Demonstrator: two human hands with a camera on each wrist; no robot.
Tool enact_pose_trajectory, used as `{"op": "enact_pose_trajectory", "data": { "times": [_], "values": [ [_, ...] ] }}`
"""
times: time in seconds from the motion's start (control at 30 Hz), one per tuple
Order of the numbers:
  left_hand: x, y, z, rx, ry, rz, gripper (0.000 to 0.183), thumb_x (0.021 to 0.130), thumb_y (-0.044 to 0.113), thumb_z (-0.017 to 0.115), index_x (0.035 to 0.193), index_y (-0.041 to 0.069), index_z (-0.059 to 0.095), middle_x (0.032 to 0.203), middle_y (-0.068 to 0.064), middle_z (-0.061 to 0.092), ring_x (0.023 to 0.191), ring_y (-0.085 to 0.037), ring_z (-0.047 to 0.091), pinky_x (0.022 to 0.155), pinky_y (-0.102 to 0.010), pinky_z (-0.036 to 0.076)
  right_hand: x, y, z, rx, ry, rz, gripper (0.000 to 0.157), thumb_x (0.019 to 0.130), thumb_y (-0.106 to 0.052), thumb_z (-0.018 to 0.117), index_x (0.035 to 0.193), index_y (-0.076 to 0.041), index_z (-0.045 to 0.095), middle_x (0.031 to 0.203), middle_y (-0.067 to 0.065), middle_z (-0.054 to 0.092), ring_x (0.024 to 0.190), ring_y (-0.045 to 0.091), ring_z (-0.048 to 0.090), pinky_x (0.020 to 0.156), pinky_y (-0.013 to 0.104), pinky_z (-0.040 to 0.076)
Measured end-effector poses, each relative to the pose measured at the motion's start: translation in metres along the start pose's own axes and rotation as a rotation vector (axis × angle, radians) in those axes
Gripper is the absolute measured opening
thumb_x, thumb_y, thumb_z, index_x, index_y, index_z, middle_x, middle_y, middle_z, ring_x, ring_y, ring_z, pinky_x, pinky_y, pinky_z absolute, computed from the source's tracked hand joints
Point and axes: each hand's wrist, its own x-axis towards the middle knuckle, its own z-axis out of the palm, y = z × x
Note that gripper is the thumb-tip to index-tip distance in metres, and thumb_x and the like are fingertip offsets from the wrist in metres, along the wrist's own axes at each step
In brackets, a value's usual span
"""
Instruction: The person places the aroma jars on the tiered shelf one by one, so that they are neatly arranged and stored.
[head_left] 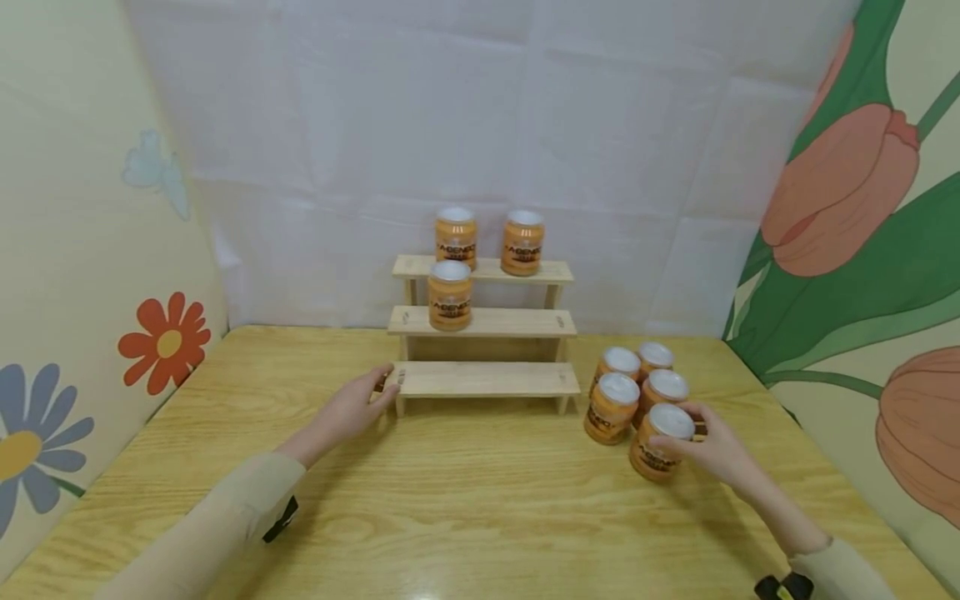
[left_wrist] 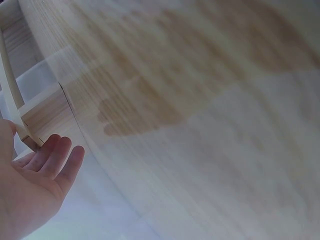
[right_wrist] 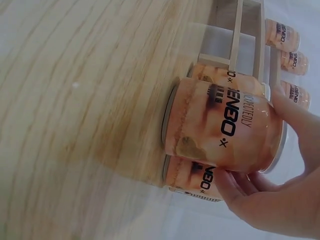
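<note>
In the head view, a small three-step wooden stand (head_left: 487, 379) is at the middle of the table. My left hand (head_left: 356, 408) is at the left end of its lowest step. In the left wrist view, the thumb and fingers (left_wrist: 55, 157) lie on either side of that board end. My right hand (head_left: 716, 450) grips an orange can (head_left: 654, 454) with a white lid, the nearest of a cluster on the right. The right wrist view shows this can (right_wrist: 220, 125) upright between thumb and fingers; whether its base touches the table is hard to tell.
Several more orange cans (head_left: 609, 412) are grouped behind the gripped one. Two cans (head_left: 522, 246) are on the top step, and one can (head_left: 450, 300) is at the left of the middle step. A white cloth (head_left: 600, 125) hangs behind the wood-grain table (head_left: 450, 508); flower-printed panels flank it.
</note>
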Motion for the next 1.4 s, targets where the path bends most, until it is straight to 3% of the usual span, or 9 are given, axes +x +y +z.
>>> {"op": "enact_pose_trajectory", "data": {
  "times": [0.33,0.6,1.13,1.4],
  "values": [
    [0.000,0.001,-0.001,0.011,-0.010,-0.004,0.057,0.101,0.031,0.043,0.141,-0.008,0.032,0.131,-0.030,0.049,0.114,-0.042,0.053,0.090,-0.053,0.047,-0.003,-0.002,0.000,0.051,0.011,-0.025,0.066,0.083,-0.032,0.072,0.133,0.002,0.045,0.126,0.024,0.054,0.113,0.037,0.055,0.076,0.027,0.051],
    [-0.001,0.002,-0.001,0.000,-0.008,-0.005,0.057,0.101,0.031,0.042,0.142,-0.007,0.032,0.132,-0.030,0.048,0.115,-0.042,0.052,0.091,-0.053,0.046,-0.004,-0.014,-0.015,0.024,-0.012,-0.034,0.073,0.087,-0.038,0.066,0.141,0.001,0.036,0.134,0.026,0.047,0.119,0.040,0.049,0.086,0.043,0.052],
    [-0.002,0.000,0.000,0.004,-0.007,-0.001,0.056,0.101,0.030,0.043,0.142,-0.007,0.032,0.135,-0.029,0.047,0.116,-0.041,0.052,0.093,-0.053,0.046,0.010,-0.050,-0.037,0.046,0.040,-0.144,0.063,0.090,-0.033,0.063,0.140,-0.003,0.039,0.131,0.021,0.047,0.117,0.037,0.050,0.084,0.042,0.050],
    [-0.001,0.001,-0.001,0.004,-0.004,-0.005,0.056,0.101,0.030,0.043,0.142,-0.006,0.032,0.134,-0.029,0.047,0.117,-0.041,0.052,0.093,-0.053,0.046,0.022,-0.067,-0.038,0.046,0.050,-0.184,0.062,0.089,-0.040,0.063,0.139,-0.009,0.044,0.129,0.016,0.049,0.116,0.034,0.050,0.084,0.045,0.049]
  ]
}}
